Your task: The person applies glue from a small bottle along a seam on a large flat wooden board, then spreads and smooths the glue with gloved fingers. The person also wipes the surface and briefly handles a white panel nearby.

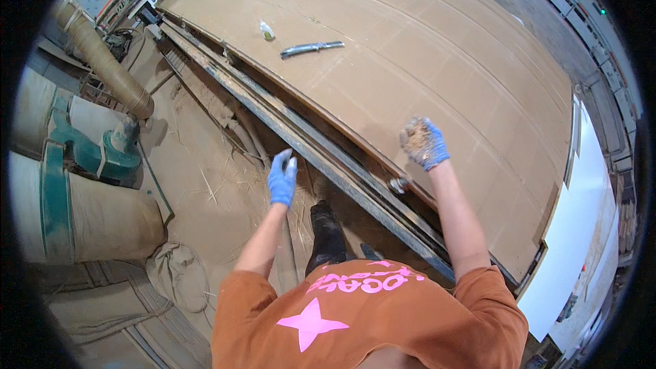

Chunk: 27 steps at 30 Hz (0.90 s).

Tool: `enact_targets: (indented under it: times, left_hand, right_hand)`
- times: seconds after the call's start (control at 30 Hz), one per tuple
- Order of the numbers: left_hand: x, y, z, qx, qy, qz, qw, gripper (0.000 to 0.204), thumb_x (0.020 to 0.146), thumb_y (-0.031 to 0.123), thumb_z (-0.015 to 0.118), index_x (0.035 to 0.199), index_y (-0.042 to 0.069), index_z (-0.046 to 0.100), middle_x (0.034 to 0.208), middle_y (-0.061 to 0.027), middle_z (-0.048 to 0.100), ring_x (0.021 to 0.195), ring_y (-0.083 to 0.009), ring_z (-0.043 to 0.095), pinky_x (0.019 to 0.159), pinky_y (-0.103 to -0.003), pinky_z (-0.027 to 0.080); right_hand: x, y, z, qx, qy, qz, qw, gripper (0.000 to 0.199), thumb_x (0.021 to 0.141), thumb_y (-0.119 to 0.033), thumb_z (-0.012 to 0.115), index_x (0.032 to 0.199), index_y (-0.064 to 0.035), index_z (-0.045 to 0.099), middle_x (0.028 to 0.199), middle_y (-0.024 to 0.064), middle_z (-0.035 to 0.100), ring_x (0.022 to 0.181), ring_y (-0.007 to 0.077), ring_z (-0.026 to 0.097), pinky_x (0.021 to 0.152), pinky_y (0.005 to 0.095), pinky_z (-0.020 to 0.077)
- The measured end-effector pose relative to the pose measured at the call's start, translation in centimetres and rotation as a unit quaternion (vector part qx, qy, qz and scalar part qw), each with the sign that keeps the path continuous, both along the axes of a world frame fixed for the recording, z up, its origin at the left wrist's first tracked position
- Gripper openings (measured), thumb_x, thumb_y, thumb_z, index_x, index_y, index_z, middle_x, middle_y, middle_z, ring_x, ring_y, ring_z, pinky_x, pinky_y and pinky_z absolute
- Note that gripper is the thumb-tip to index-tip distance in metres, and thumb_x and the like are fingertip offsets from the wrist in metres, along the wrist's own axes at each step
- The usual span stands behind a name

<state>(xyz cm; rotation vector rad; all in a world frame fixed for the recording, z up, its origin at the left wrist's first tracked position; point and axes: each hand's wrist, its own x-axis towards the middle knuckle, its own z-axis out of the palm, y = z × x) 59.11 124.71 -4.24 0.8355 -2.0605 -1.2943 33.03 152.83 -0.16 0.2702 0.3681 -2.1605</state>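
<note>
My right hand (435, 151), in a blue glove, is over the near right part of a large brown panel bed (437, 61). A pale brown clump of what looks like wood shavings (415, 137) sits in its palm and fingers. My left hand (281, 181), also gloved in blue with greyish fingertips, hangs beside the bed's near edge, above the dusty floor. Its fingers point away from me, loosely stretched, and I see nothing in them. Farther off on the panel lie a long grey-blue tool (312, 49) and a small white bottle (266, 30).
A metal rail (273, 126) runs diagonally along the bed's near edge, with a small metal fitting (398, 184) on it. At left stand dust-covered bags with a green-framed machine (113, 154) and a ribbed hose (102, 58). White sheets (577, 219) are at right.
</note>
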Motion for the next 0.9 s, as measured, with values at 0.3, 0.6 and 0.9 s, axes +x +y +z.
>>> enact_targets:
  times: [0.3, 0.6, 0.9]
  left_hand:
    - [-23.4, -18.4, 3.2, -0.388, -0.044, -0.134, 0.911, 0.052, 0.077, 0.033, 0.072, 0.123, 0.015, 0.059, 0.127, -0.0109, 0.057, 0.121, -0.0316, 0.049, 0.104, -0.043, 0.037]
    - [-30.9, -26.9, 2.3, -0.374, -0.066, -0.32, 0.868, 0.041, 0.07, 0.039, 0.076, 0.102, 0.015, 0.066, 0.099, -0.0084, 0.061, 0.097, -0.0289, 0.056, 0.087, -0.043, 0.043]
    - [-29.9, -29.9, 2.9, -0.335, -0.035, -0.433, 0.836, 0.041, 0.071, 0.043, 0.072, 0.101, 0.015, 0.067, 0.095, -0.0098, 0.059, 0.101, -0.03, 0.056, 0.104, -0.046, 0.035]
  right_hand:
    - [-12.3, -11.6, -0.8, 0.142, -0.005, -0.14, 0.98, 0.016, 0.092, -0.028, 0.055, 0.094, -0.0133, 0.062, 0.086, 0.0047, 0.066, 0.077, 0.0254, 0.063, 0.082, 0.0467, 0.0513]
    - [-20.3, -22.1, -0.1, 0.218, 0.035, -0.097, 0.97, 0.026, 0.092, -0.034, 0.054, 0.103, -0.011, 0.06, 0.095, 0.0075, 0.065, 0.084, 0.0284, 0.063, 0.08, 0.051, 0.0505]
    - [-26.2, -33.2, -0.3, 0.293, 0.111, 0.019, 0.95, 0.044, 0.094, -0.049, 0.047, 0.114, -0.0108, 0.057, 0.102, 0.0113, 0.065, 0.085, 0.0281, 0.063, 0.073, 0.0482, 0.0498]
